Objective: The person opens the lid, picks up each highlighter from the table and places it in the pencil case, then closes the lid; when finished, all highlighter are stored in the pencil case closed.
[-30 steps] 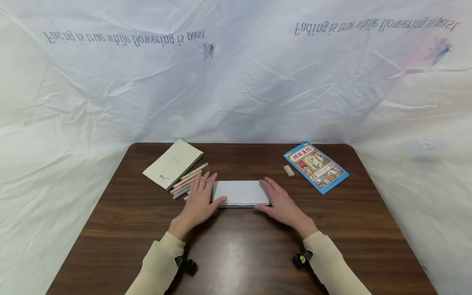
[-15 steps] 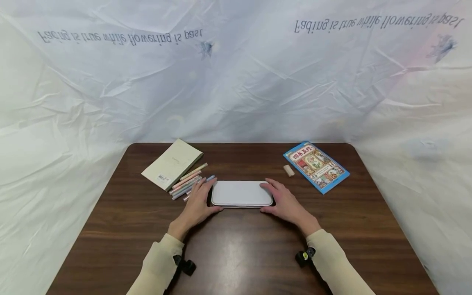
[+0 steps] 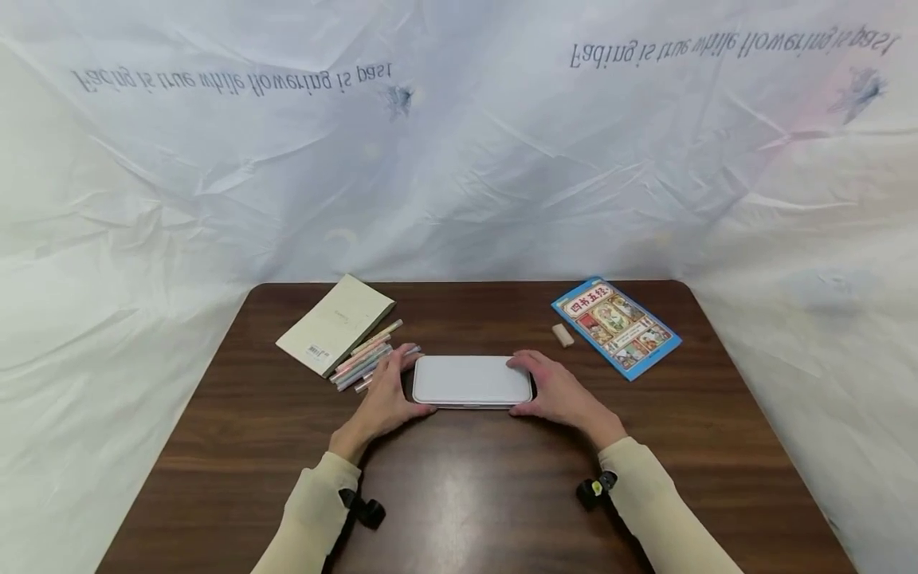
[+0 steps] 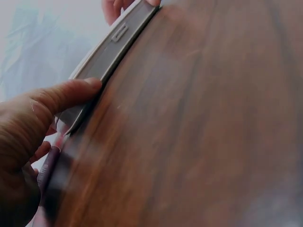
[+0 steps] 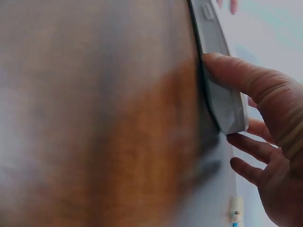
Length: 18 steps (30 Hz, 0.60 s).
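Note:
A flat white pencil case (image 3: 472,380) with rounded corners and a closed lid lies crosswise in the middle of the table. My left hand (image 3: 384,401) grips its left end, with the thumb pressed on the front side and the fingers curled round toward the back. At the other end my right hand (image 3: 563,396) holds it the same way, index finger near the back right corner. In the left wrist view the case's grey front wall (image 4: 96,59) carries a small clasp (image 4: 120,32). Several slim pens (image 3: 362,363) lie just beyond my left fingers, partly hidden by them.
A cream notebook (image 3: 335,323) lies at the back left, against the pens. At the back right are a blue-edged illustrated book (image 3: 617,328) and a small beige eraser (image 3: 562,335). Pale fabric (image 3: 459,159) hangs behind the dark wooden table (image 3: 459,494).
Both hands have closed in on the case's ends. The left thumb has slid from its top to the front side, the left fingers have curled, and the pencil case has stayed in about the same place.

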{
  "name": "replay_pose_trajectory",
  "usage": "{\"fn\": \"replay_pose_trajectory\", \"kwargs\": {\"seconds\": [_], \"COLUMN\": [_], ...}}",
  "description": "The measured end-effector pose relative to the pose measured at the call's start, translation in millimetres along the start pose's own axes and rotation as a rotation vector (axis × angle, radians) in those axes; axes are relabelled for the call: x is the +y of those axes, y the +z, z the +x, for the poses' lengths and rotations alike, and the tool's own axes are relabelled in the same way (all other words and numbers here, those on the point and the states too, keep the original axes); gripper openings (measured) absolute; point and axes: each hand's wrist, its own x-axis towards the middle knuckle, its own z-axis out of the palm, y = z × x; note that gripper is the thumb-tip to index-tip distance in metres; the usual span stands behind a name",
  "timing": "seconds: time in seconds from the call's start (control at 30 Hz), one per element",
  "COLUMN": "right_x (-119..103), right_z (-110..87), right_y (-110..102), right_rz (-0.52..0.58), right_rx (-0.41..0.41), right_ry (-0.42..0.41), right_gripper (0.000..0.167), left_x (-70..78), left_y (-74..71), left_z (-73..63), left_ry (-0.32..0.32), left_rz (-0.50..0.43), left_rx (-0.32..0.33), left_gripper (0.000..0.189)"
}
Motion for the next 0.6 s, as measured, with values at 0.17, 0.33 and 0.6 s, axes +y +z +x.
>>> {"fn": "replay_pose_trajectory", "kwargs": {"seconds": [0.17,0.33,0.6], "right_x": [-1.2,1.8,8.3], "right_z": [3.0,9.4,36.9], "right_y": [-12.0,-33.8,-56.6], "right_rz": [0.019,0.078,0.348], "right_rx": [-0.066,-0.173,-0.21], "right_ry": [0.022,0.052,0.193], "right_gripper": [0.07,0.064,0.049], "left_x": [0.0,2.9,2.8], "left_y": [3.8,6.6,1.1], "left_z": [-0.4,-5.1,-7.7], "left_ry": [-0.01,-0.028,-0.003], "left_rz": [0.034,0.032,0.007], "left_rx": [0.014,0.016,0.038], "left_gripper": [0.11,0.107,0.126]}}
